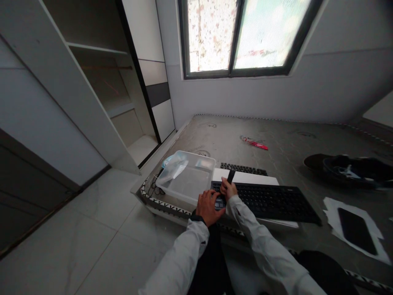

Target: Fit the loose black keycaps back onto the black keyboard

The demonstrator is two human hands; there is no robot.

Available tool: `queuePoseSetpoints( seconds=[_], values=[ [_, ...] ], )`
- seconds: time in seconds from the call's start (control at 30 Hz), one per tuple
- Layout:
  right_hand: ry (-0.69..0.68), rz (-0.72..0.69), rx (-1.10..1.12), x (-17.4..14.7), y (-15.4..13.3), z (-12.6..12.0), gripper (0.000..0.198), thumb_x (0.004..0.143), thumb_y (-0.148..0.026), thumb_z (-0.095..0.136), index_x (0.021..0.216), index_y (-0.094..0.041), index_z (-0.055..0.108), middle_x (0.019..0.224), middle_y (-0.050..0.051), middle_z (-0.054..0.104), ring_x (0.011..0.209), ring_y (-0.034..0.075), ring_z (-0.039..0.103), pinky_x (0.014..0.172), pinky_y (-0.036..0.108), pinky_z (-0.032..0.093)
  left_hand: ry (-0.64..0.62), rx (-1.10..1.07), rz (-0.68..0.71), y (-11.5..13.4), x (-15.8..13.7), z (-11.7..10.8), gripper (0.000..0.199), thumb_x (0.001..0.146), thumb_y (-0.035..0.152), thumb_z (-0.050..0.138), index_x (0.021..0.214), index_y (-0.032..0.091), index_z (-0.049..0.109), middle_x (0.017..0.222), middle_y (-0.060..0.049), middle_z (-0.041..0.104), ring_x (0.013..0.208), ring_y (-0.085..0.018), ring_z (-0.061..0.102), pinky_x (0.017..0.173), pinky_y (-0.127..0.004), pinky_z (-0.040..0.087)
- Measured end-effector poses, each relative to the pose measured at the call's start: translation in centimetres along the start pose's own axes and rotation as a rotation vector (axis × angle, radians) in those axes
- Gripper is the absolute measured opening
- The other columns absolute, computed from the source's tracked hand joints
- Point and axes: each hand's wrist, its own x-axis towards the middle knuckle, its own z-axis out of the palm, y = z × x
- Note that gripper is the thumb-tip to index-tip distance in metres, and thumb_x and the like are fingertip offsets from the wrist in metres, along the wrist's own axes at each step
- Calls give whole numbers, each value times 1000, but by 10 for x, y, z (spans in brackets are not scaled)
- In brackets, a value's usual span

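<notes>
A black keyboard lies tilted over a flat white slab near the front edge of the bed-like surface. On its left end rests my left hand, fingers and thumb apart over the keys. Close beside it, my right hand is closed around a short black handle that sticks up from the fist. The lower end of this handle is hidden by my fingers, so its kind cannot be told. Behind the slab, a second row of black keys shows in part.
Left of the keyboard stands a clear plastic tray with a plastic bag at its left side. A red slim object lies farther back. At right are a phone on white paper and a dark bag-like item.
</notes>
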Motion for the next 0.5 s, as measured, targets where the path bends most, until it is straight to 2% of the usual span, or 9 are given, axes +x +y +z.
queuePoseSetpoints(
  seconds=[0.13,0.23,0.4,0.5],
  values=[
    [27,-84,-98,-7,8,1,52,63,-58,72,47,-21,40,36,-8,33,33,5,27,33,22,20,-4,1,-11,-1,0,1,48,74,37,69,118,25,54,121,-6,54,109,-25,48,91,-41,40],
    [14,-124,-147,-11,11,0,53,67,-60,69,45,-21,39,36,-8,32,34,5,25,34,23,20,-9,-1,-3,-3,0,2,46,77,35,67,119,25,53,121,-5,55,108,-24,49,90,-40,40],
    [7,-188,-222,-15,13,-5,55,69,-63,64,44,-22,37,36,-7,30,34,6,24,35,24,19,6,16,-9,-5,0,6,24,90,30,53,113,28,56,117,-3,57,104,-21,51,87,-38,40],
    [7,-241,-281,-18,16,-8,55,72,-61,61,43,-22,37,36,-7,31,36,6,25,36,24,20,15,9,-21,-6,1,9,22,90,27,53,112,28,57,116,-2,58,104,-20,51,86,-37,40]
  ],
)
